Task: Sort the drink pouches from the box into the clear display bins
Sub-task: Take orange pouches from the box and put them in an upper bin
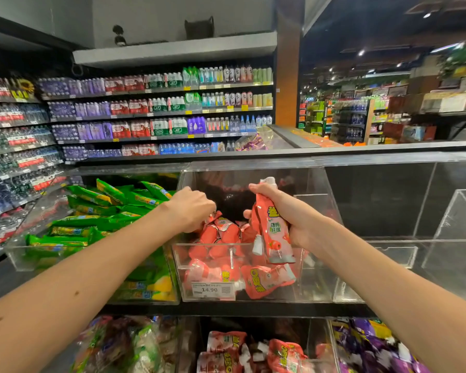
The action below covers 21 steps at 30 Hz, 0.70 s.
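While my right hand (pixel 288 211) is raised over the middle bin (pixel 315 286), its fingers and thumb are closed tightly round a red drink pouch (pixel 273 232). The pouch is soft, red going to pale pink at the bottom, with yellow and green letters, and it hangs almost upright. Two white caps show at this hand, one above my fist and one below my thumb; I cannot tell if they belong to one pouch or two.

My left hand (pixel 191 208) is palm down, with the knuckles up and the fingers curled down onto the red pouches in the bin (pixel 226 232). The fingertips are hidden, so I cannot tell if they pinch one. Both forearms are stretched forward, the wrists a little bent.

The heap in this clear bin is too mixed to count. One price tag (pixel 211 290) reading 14.90 is on its front wall. In the bin just beside it on the left lie many green pouches (pixel 105 208). Below, a lower row holds more red pouches (pixel 285 354) and purple pouches (pixel 374 343). Behind are shelves of bottles (pixel 159 109).
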Each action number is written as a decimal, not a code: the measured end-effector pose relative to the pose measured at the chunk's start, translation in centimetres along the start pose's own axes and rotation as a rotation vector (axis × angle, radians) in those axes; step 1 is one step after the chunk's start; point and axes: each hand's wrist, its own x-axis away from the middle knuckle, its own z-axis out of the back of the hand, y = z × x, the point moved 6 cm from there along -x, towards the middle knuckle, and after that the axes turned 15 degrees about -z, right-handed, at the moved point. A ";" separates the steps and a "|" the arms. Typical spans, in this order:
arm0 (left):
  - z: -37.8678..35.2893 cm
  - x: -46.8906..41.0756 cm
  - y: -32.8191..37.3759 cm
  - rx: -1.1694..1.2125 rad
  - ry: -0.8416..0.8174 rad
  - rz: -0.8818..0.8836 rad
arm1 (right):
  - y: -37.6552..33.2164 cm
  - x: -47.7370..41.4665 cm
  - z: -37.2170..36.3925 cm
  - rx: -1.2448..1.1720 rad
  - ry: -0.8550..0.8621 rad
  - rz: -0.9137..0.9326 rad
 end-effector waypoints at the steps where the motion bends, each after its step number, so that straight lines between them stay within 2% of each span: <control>1: 0.0 0.1 0.0 0.020 0.004 -0.006 | 0.0 -0.2 0.1 0.003 0.008 0.003; 3: -0.1 0.3 -0.4 0.121 0.038 -0.021 | 0.0 -0.2 0.0 0.018 0.011 -0.001; 5: 0.7 0.9 -1.0 0.369 0.157 -0.028 | -0.3 -0.2 -0.4 0.003 -0.011 0.008; 8: 3.8 3.3 -0.5 1.054 0.498 -0.038 | -1.0 -0.1 -1.1 -0.042 -0.059 0.030; 10: 5.3 4.8 1.5 1.513 0.563 -0.140 | -1.4 -0.3 -1.7 -0.084 -0.112 0.035; 11: 5.6 5.3 2.7 1.626 0.539 -0.185 | -1.5 -0.5 -1.8 -0.089 -0.117 0.035; 13: 5.8 5.8 4.7 1.599 0.511 -0.226 | -1.6 -1.4 -1.6 -0.083 -0.086 0.014; 16: 5.2 5.2 5.9 1.557 0.618 -0.169 | -1.3 -2.0 -1.7 -0.097 -0.019 -0.013; 18: 4.7 5.0 6.1 1.627 0.674 -0.141 | -1.1 -2.1 -2.5 -0.108 -0.030 -0.002; 21: 3.8 4.9 5.3 1.609 0.753 -0.020 | -1.3 -2.1 -3.0 -0.063 -0.087 0.032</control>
